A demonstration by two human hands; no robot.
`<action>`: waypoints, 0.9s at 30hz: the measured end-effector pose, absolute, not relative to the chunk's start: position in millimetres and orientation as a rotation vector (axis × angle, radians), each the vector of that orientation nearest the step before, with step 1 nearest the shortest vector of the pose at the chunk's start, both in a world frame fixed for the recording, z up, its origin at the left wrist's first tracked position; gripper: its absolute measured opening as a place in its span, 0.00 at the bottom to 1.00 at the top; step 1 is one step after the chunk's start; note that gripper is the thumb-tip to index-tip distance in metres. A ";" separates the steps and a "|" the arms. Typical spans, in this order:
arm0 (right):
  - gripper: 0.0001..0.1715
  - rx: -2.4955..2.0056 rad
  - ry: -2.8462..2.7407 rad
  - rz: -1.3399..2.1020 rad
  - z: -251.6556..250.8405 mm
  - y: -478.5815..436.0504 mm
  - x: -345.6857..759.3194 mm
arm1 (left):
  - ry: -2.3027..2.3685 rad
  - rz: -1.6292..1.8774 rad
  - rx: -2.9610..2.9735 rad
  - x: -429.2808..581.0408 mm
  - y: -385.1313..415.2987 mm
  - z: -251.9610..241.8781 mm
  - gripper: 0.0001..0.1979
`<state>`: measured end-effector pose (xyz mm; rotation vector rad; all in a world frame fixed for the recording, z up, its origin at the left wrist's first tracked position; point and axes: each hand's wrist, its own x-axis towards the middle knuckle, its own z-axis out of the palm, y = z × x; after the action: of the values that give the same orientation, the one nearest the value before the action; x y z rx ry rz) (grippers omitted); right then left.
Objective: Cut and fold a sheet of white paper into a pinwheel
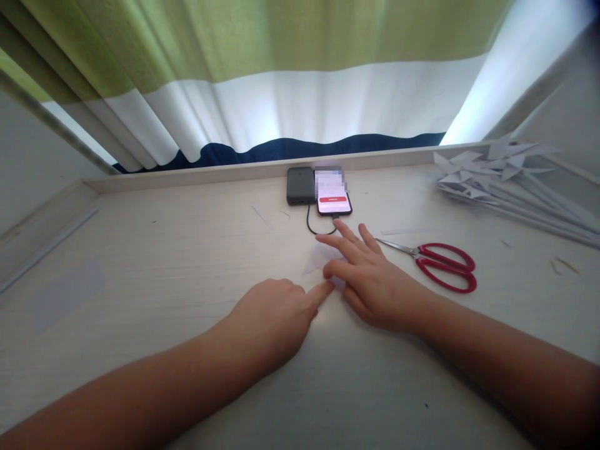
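A small piece of white paper [320, 256] lies on the pale wooden desk [187, 250], mostly covered by my hands. My right hand [370, 281] lies flat on it with the fingers stretched out and spread. My left hand [276, 312] is curled, with only its index finger extended; that fingertip presses the paper's near edge right beside my right thumb. Neither hand grips anything.
Red-handled scissors [440, 264] lie just right of my right hand. A phone [332, 192] with a lit screen and a dark power bank [300, 185], joined by a cable, sit at the back. Several folded white paper shapes on sticks [497, 178] are piled far right. A curtain [281, 81] hangs behind.
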<state>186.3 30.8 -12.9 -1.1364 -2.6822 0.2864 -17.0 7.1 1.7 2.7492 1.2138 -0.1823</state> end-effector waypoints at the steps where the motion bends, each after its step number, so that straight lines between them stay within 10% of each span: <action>1: 0.11 -1.138 -2.683 0.290 -13.0 30.6 186.3 | 1.216 -0.192 2.749 -16.9 6.8 1.9 0.22; 27: 0.11 -1.185 -2.609 0.234 -15.6 38.0 200.5 | 1.273 -0.328 2.702 -13.6 4.7 8.7 0.24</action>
<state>200.5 38.0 -15.6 -1.1852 -2.6089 0.2344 -13.6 4.7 8.7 2.7023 1.2726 -0.3278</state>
